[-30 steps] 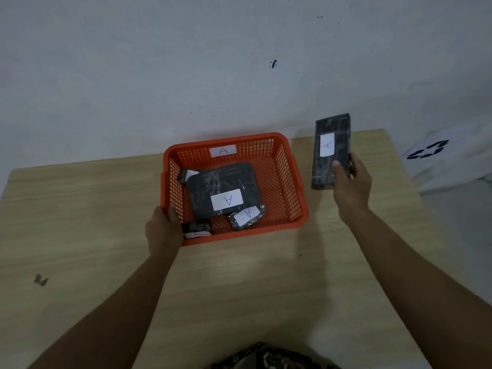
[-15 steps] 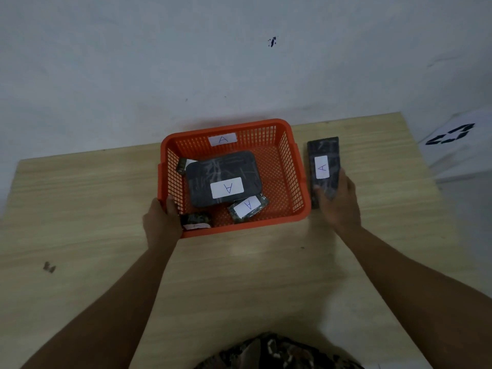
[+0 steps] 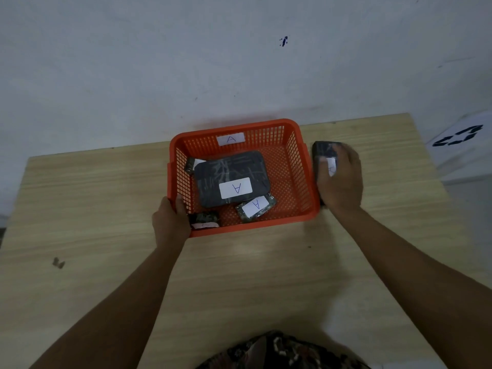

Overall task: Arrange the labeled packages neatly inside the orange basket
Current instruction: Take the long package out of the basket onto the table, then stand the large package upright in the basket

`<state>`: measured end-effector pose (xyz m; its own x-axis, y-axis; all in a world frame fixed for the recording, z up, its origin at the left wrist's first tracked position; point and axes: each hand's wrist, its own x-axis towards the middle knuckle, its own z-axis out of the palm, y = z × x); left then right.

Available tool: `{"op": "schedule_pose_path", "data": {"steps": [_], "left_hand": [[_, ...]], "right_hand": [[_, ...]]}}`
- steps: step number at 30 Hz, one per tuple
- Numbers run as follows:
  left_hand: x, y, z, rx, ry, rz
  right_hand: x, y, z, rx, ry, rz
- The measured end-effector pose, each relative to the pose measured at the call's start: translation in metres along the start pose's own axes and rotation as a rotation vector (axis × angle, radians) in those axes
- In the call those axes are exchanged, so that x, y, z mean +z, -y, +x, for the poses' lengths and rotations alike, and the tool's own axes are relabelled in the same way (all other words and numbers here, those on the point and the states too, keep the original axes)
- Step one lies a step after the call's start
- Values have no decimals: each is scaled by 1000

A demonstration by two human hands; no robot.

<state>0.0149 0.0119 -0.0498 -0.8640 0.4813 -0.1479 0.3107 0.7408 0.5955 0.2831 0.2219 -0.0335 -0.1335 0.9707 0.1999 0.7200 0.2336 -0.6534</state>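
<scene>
The job looks partly done. The orange basket has a big dark package in the middle, with three small ones around it (all a bit jumbled, so they need tidying). One long package lies outside, touching the basket's right wall, and the right hand is wrapped over it. The left hand grips the basket's near left corner.

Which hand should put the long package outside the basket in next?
The right hand. It already lies on the long package on the table beside the orange basket's right wall. The left hand is occupied, gripping the basket's near left corner, which steadies it.
</scene>
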Motion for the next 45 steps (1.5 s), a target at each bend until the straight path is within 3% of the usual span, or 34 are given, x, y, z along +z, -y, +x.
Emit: {"op": "schedule_pose_path", "data": {"steps": [2, 6, 9, 13, 21, 28, 32, 37, 45], "left_hand": [[-1, 0, -2, 2, 4, 3], [-2, 1, -6, 12, 5, -11], [-2, 5, -9, 0, -4, -13], [0, 8, -13, -5, -19, -15], [0, 7, -16, 3, -27, -13], [1, 6, -21, -23, -16, -1], [-2, 10, -26, 0, 20, -14], [-4, 16, -40, 18, 39, -13], [-5, 29, -51, 65, 41, -5]], "right_hand": [[6, 31, 4, -134, 45, 26], [32, 82, -5, -385, 489, -46], [53, 105, -11, -540, 705, -235], [69, 111, -6, -462, 861, -410], [41, 104, -15, -244, 823, -126], [7, 66, -49, 98, 417, 344], [-6, 50, -67, 254, 245, 203], [-6, 51, -76, 375, 142, 295], [-2, 54, -65, 36, 253, -188]]}}
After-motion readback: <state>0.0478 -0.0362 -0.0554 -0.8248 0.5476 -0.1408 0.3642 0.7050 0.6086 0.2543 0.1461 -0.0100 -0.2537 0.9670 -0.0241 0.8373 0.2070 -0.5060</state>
